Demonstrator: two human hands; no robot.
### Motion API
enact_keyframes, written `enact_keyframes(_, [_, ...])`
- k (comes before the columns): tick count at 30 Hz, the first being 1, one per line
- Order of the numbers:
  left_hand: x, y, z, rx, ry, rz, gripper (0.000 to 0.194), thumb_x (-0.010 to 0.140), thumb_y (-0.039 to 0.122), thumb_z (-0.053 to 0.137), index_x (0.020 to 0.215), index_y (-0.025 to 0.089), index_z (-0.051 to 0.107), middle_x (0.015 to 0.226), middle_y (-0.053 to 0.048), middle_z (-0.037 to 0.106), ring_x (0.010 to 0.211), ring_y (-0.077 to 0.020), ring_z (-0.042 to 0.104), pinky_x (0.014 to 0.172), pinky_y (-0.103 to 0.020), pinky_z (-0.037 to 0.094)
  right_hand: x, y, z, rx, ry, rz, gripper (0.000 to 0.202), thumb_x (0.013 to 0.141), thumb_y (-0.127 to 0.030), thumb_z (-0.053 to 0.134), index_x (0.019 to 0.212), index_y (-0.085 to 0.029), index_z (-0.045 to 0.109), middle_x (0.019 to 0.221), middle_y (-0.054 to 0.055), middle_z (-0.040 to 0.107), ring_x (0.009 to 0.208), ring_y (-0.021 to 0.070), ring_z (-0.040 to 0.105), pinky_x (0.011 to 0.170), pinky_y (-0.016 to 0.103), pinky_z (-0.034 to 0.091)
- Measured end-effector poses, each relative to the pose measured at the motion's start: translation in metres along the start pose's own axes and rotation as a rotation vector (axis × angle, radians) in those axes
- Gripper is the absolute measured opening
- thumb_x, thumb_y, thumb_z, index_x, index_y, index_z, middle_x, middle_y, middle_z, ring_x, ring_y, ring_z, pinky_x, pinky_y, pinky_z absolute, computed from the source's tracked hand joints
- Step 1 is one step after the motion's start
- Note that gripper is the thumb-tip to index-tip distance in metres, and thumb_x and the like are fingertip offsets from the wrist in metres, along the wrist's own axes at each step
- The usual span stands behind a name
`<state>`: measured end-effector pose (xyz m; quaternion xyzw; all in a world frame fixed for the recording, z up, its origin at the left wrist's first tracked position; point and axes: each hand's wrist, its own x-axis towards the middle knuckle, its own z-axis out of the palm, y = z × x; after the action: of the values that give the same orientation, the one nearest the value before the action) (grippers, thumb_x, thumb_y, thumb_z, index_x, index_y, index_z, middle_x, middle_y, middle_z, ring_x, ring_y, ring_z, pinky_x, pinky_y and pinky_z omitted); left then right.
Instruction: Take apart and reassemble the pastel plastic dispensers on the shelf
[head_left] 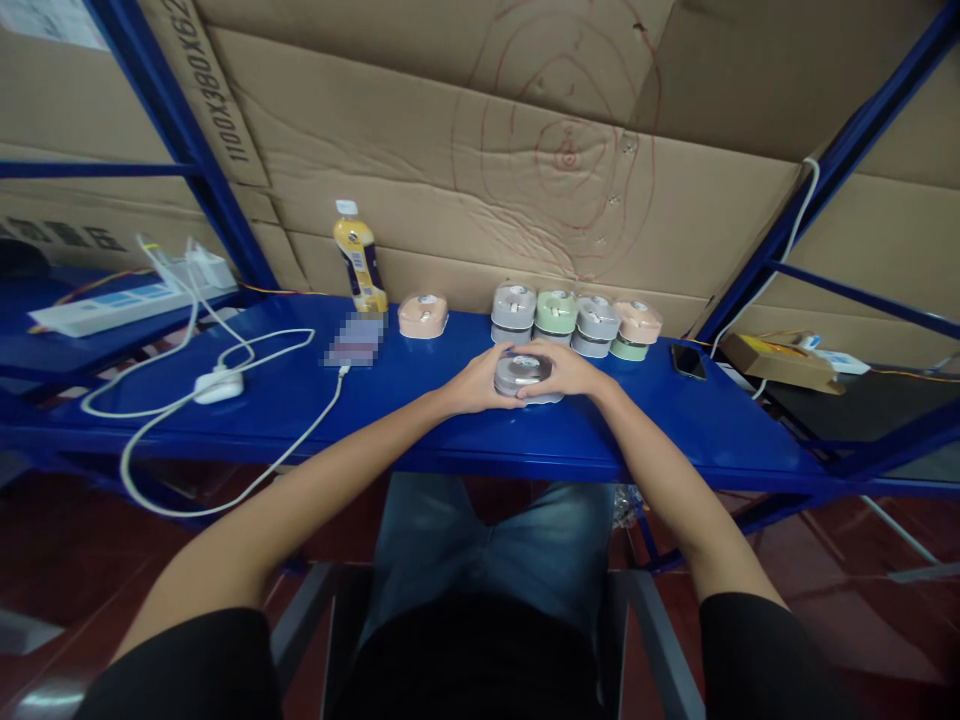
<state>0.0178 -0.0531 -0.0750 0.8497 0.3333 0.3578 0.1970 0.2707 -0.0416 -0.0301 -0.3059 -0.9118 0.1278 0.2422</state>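
Note:
Both my hands are wrapped round a dark grey rounded case (523, 370) with a clear lid, near the front of the blue table. My left hand (480, 384) grips its left side and my right hand (568, 370) its right side. A pale edge shows below it on the right; whether that is a second case I cannot tell. Just behind my hands stand stacks of similar cases, with a lilac case (514, 302), a green case (556, 312), a grey case (598, 317) and a peach case (637, 321) on top. Another peach case (423, 317) sits alone to the left.
A yellow drink bottle (360, 258) stands at the back left. A white cable (307, 430) loops over the table's front edge from a white charger (219, 385). A black phone (688, 362) lies right. Blue posts and a cardboard wall (375, 130) enclose the blue table (442, 440).

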Motion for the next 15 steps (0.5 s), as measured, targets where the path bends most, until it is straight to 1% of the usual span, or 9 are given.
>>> enact_keyframes(3, [0.000, -0.001, 0.000, 0.006, -0.007, 0.016, 0.105, 0.070, 0.058, 0.099, 0.155, 0.017, 0.052, 0.156, -0.022, 0.066, 0.144, -0.0454, 0.065, 0.121, -0.060, 0.053, -0.001, 0.000, 0.002, -0.010, 0.016, -0.005, 0.089, 0.075, -0.063, 0.099, 0.153, -0.028, 0.073, 0.136, 0.012, 0.076, 0.127, 0.0380, 0.074, 0.116, 0.058, 0.057])
enact_keyframes(8, [0.000, -0.001, 0.000, -0.007, -0.011, 0.014, 0.104, 0.071, 0.060, 0.097, 0.155, 0.016, 0.053, 0.156, -0.022, 0.066, 0.144, -0.0439, 0.065, 0.122, -0.058, 0.052, -0.002, 0.000, 0.007, -0.014, 0.031, -0.022, 0.094, 0.074, -0.066, 0.099, 0.154, -0.026, 0.072, 0.140, 0.014, 0.074, 0.130, 0.0390, 0.073, 0.118, 0.058, 0.056])
enact_keyframes(12, [0.000, 0.000, -0.001, -0.004, -0.007, 0.007, 0.103, 0.072, 0.061, 0.097, 0.156, 0.018, 0.054, 0.157, -0.020, 0.066, 0.144, -0.0424, 0.065, 0.122, -0.057, 0.052, -0.003, 0.001, 0.009, -0.007, 0.022, 0.013, 0.096, 0.073, -0.070, 0.099, 0.156, -0.030, 0.070, 0.140, 0.012, 0.073, 0.130, 0.0386, 0.073, 0.119, 0.058, 0.055])
enact_keyframes(15, [-0.007, 0.004, -0.005, 0.066, -0.006, -0.005, 0.102, 0.076, 0.061, 0.095, 0.159, 0.019, 0.053, 0.157, -0.020, 0.066, 0.145, -0.0424, 0.064, 0.123, -0.057, 0.051, -0.005, 0.006, 0.011, 0.010, 0.028, 0.038, 0.104, 0.072, -0.073, 0.098, 0.159, -0.028, 0.067, 0.143, 0.014, 0.071, 0.133, 0.0393, 0.071, 0.121, 0.059, 0.054])
